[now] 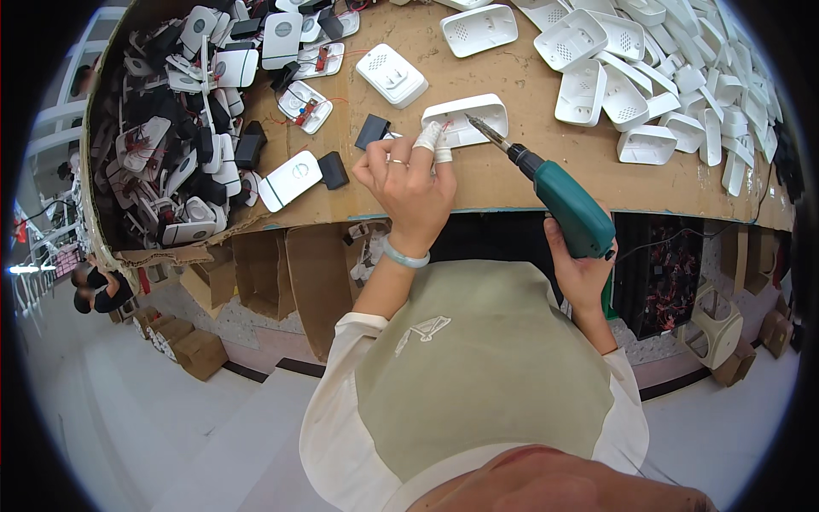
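Note:
My right hand (pixel 582 266) is wrapped around the grip of a teal soldering gun (pixel 573 209). Its metal tip points up and left, over a white plastic housing (pixel 486 109) lying open side up. At the housing's left end is my left hand (pixel 414 183), with white wraps on two fingers and the fingertips bent together at the cavity. A bit of red wire (pixel 447 125) shows by those fingertips; what they pinch is hidden. Left of this hand lies a black block (pixel 372 131). A white unit with plug pins (pixel 391 75) sits farther back.
A cardboard bin (pixel 109 192) at left holds many white units with black blocks and red wires. White empty housings (pixel 631 102) are heaped at back right. A white unit (pixel 290 181) and another black block (pixel 333 171) lie near the cardboard-covered table's front edge. A stool (pixel 715 324) stands below right.

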### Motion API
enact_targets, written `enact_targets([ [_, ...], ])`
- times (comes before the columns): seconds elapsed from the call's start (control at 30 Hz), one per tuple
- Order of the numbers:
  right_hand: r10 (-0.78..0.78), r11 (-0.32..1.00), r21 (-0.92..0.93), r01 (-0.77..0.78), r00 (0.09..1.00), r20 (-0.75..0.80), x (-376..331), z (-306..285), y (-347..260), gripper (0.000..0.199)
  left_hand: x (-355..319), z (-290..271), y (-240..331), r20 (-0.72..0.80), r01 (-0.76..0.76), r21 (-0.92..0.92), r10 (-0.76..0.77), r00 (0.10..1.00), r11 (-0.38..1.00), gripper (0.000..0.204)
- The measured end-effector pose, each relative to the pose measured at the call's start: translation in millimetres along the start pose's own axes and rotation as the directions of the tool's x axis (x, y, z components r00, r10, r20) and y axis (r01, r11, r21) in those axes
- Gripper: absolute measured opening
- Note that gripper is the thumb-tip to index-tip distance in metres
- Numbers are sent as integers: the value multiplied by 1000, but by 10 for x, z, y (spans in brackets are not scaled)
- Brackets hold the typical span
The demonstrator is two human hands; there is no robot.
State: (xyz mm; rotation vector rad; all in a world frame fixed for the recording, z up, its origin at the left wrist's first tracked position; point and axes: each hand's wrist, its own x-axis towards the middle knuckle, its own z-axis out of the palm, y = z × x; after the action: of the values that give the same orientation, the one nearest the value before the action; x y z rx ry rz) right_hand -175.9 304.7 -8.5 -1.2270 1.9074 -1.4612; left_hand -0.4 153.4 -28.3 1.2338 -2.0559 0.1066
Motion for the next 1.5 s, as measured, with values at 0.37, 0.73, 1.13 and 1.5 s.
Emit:
enact_targets([
  [0.37,-16,998,62,14,999,35,107,181,33,20,100,87,63,-3,25,66,-25,1000,998,15],
  [0.73,-25,999,49,23,999,48,128,196,39,21,109,132,61,-2,17,1,-17,1000,1000,18],
  [1.13,-122,992,-28,125,989,86,163,171,39,23,128,153,52,9,16,-76,-15,1000,997,19],
  [1.5,-170,984,-41,175,980,101,184,161,35,25,129,153,50,27,17,-76,-15,1000,997,19],
])
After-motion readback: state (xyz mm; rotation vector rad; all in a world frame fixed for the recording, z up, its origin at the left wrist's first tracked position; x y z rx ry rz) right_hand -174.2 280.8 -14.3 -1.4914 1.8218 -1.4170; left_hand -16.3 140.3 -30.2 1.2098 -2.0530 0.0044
